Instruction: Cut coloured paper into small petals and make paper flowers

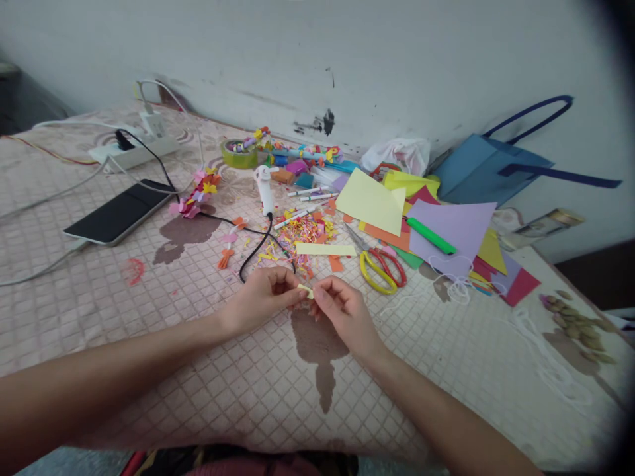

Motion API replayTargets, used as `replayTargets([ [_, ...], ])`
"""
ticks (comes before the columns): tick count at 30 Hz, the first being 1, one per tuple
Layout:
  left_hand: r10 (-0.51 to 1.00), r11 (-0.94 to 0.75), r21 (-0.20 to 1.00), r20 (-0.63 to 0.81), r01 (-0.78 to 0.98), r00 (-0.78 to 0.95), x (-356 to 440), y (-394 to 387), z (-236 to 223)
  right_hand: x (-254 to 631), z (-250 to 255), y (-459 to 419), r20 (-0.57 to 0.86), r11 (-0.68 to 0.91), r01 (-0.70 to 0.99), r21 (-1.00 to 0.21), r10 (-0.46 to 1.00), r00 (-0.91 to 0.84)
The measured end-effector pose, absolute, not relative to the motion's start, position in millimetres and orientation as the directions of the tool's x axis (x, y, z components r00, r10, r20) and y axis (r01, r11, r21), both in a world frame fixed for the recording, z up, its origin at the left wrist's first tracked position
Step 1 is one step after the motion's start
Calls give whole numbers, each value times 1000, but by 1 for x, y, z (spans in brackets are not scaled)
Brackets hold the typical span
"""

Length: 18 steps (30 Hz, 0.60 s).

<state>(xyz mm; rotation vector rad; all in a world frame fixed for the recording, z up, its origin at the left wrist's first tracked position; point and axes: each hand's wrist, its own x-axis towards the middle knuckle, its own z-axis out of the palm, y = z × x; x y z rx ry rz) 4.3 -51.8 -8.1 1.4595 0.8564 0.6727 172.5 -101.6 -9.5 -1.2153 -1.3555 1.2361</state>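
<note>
Between the fingertips of both hands is a small pale yellow piece of paper (306, 291). My left hand (265, 294) pinches its left end, and my right hand (342, 307) pinches the right end. Just beyond the hands lies a longer pale yellow paper strip (326, 249) on a heap of coloured paper scraps (310, 229). Scissors (381, 270) with yellow and red handles rest to the right of the strip, blades partly apart. A white glue gun (265, 188) stands behind the scraps, its black cord looping towards my left hand.
Coloured paper sheets (449, 225) with a green cutter (430, 236) on top are at right, beside white string (459, 287) and a blue bag (489, 165). At left are a tablet (116, 215), a power strip (133, 153) and paper flowers (198, 192). Green tape (239, 155) sits near the wall.
</note>
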Motion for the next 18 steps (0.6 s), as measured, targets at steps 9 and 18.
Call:
replayTargets([
  [9,834,-21,993,-48,119,549,4,-54,-10,173,-10,-101,47,66,192,-979,994,-102],
  [18,795,52,989,-123,135,594,4,-51,-10,174,-9,-99,21,43,185,-982,992,-121],
])
